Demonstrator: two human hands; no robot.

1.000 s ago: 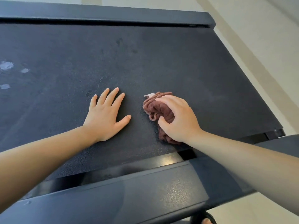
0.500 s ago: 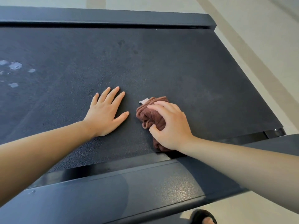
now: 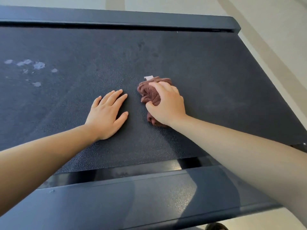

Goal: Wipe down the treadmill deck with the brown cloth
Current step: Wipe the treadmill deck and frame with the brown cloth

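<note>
Cloth (image 3: 150, 94) moved farther up deck (image 3: 216, 72); right hand (image 3: 167, 105) fingers (image 3: 156, 85) clench it, left hand (image 3: 106, 117) flat alongside; white spots (image 3: 39, 65) lie far-left.

I see the brown cloth (image 3: 150, 94) bunched at frame centre — pale tag (image 3: 148, 78) on top. The treadmill deck (image 3: 216, 72) beneath is dark, grainy, splotched upper left.
</note>
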